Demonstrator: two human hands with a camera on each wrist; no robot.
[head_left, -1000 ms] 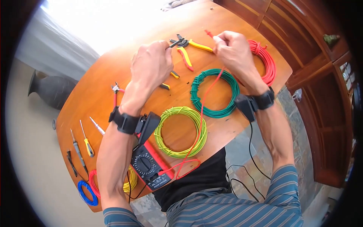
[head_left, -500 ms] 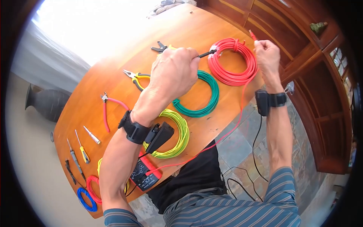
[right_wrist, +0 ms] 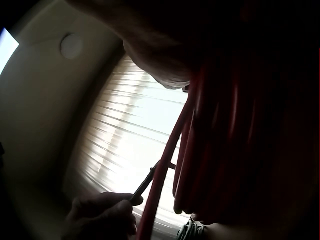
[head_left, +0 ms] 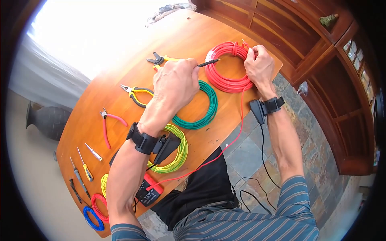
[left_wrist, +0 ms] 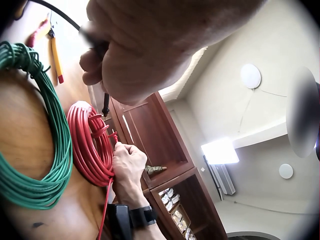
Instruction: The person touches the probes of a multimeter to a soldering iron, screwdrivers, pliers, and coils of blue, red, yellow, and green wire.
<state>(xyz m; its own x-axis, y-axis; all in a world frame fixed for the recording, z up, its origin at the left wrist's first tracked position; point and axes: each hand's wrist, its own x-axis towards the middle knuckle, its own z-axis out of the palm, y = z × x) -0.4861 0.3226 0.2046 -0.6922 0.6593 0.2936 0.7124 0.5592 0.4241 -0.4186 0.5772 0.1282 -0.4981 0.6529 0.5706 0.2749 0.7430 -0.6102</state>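
Observation:
My left hand (head_left: 177, 84) grips a black test probe (head_left: 208, 63), its metal tip over the opening of the thick red wire coil (head_left: 227, 85). At that coil's right rim, my right hand (head_left: 260, 66) pinches a red test probe (head_left: 245, 45), mostly hidden by the fingers. A red lead (head_left: 242, 116) runs from beneath this hand down to the red-edged multimeter (head_left: 148, 195), partly covered by my left forearm. In the left wrist view the black probe (left_wrist: 106, 105) points at the coil's tied end. The right wrist view is dark, with the red coil (right_wrist: 215, 150) close up.
A green wire coil (head_left: 211, 110) and a yellow-green one (head_left: 181, 154) lie nearer me. Wire strippers (head_left: 159, 60), pliers (head_left: 136, 94), side cutters (head_left: 106, 128) and screwdrivers (head_left: 86, 170) spread leftward on the wooden table (head_left: 132, 72). A wooden cabinet (head_left: 281, 32) stands beyond the right edge.
My left hand has moved right, past the strippers, bringing the black probe to the red coil. My right hand swung out beyond the coil, then came back to its rim. The view has shifted.

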